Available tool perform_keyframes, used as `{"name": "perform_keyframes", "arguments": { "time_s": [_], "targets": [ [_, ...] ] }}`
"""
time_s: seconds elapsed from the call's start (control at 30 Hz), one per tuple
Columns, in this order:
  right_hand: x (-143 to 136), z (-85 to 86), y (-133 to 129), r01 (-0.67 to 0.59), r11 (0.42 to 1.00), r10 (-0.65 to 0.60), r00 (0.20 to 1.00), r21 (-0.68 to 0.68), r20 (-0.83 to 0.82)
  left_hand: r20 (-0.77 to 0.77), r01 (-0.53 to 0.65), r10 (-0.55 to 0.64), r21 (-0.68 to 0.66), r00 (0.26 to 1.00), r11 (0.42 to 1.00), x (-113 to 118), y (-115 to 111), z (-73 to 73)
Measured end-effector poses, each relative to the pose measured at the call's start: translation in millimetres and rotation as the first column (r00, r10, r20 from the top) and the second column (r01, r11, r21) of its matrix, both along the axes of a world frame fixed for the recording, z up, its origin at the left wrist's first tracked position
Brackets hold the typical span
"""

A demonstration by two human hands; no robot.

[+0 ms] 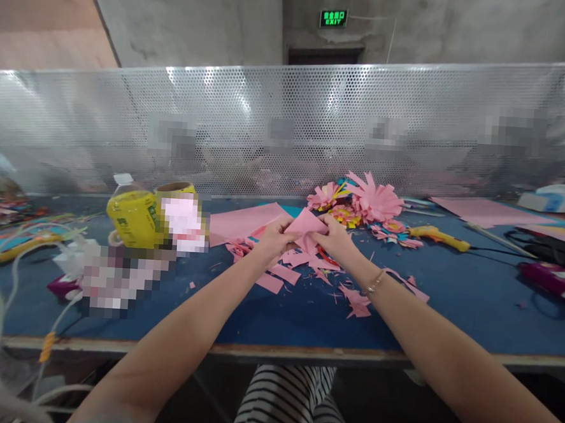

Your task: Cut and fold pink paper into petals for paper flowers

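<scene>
A folded piece of pink paper point(306, 224) is held up between my two hands over the blue table. My left hand point(277, 238) pinches its left side, and my right hand point(332, 237) pinches its right side, with a bracelet on that wrist. Cut pink scraps point(278, 276) lie on the table below and around the hands. Just behind my left hand is a larger pink sheet point(243, 222). Something red, partly covered by my right hand and the scraps, lies under the paper.
Pink paper flowers point(374, 201) stand behind my right hand. A yellow glue gun point(441, 238) lies to the right, near a purple power strip point(553, 284). On the left are a yellow-labelled bottle point(137, 218), a tape roll point(175, 195) and white cables. A perforated metal screen point(248, 139) borders the back.
</scene>
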State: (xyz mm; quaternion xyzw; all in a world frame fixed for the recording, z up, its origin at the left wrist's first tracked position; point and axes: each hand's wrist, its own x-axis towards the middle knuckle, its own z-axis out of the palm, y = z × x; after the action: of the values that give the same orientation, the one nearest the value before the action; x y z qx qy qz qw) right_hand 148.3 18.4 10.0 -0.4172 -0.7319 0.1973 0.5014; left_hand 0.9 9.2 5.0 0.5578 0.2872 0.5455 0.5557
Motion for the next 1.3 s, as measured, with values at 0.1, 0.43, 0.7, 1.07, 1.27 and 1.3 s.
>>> {"name": "perform_keyframes", "arguments": {
  "time_s": [0.1, 0.43, 0.7, 1.07, 1.27, 1.3],
  "targets": [
    [1, -0.8, 1, -0.066, 0.997, 0.064, 0.997, -0.039, -0.035, 0.034, 0.023, -0.022, -0.026, 0.999, 0.999, -1, 2, -1.8],
    [0, -14.6, 12, -0.322, 0.926, 0.238, 0.903, -0.196, -0.357, 0.099, 0.04, -0.028, -0.124, 0.995, 0.991, 0, 0, 0.6],
    [-1, -15.7, 12, -0.264, 0.942, 0.195, 0.933, -0.207, -0.304, 0.006, -0.051, 0.052, -0.092, 0.999, 0.994, 2, 2, -2.4],
    [-3, -11.3, 5, -0.352, 0.901, 0.243, 0.893, -0.252, -0.379, -0.016, -0.118, 0.117, -0.098, 0.993, 0.988, 3, -1, -0.7],
    [-4, -2.9, 2, -0.426, 0.851, 0.17, 0.776, -0.306, -0.607, 0.07, -0.133, 0.144, -0.143, 0.987, 0.981, 1, 0, 1.2],
    [-4, -2.0, 2, -0.426, 0.849, 0.147, 0.758, -0.312, -0.636, 0.092, -0.129, 0.144, -0.152, 0.985, 0.98, 1, 0, 1.6]
  ]
}}
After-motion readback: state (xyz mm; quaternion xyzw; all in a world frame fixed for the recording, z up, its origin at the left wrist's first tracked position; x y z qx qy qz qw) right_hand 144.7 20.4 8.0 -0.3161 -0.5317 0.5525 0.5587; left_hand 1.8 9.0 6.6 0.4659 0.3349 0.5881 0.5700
